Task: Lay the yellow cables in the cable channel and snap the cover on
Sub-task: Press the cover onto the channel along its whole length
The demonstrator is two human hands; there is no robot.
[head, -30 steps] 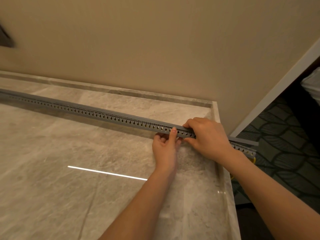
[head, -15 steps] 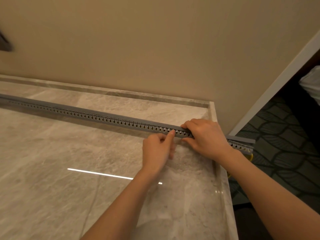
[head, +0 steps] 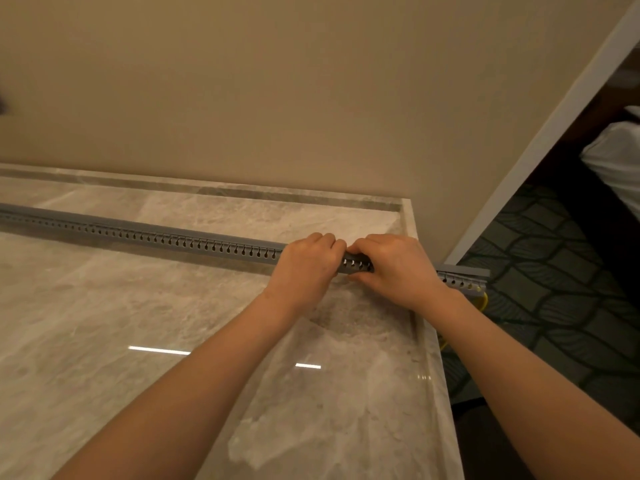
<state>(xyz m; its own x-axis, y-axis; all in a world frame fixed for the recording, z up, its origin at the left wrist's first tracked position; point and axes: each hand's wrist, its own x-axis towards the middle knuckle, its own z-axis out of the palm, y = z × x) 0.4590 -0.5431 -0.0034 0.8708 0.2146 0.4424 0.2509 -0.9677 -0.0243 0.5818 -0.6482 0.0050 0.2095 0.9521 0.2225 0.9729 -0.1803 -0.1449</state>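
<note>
head view: both hands hold the grey channel [head: 180, 241] on the table [head: 104, 323], left hand [head: 306, 268] and right hand [head: 394, 268] squeezing it, nearly touching.

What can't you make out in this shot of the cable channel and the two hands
Head view only:
- Cable channel under the left hand and right hand: both hands hide whether the cover is seated.
- Channel's left end: cut off by the frame edge.
- Yellow cables: only a loop shows past the countertop; the rest is hidden.
</note>
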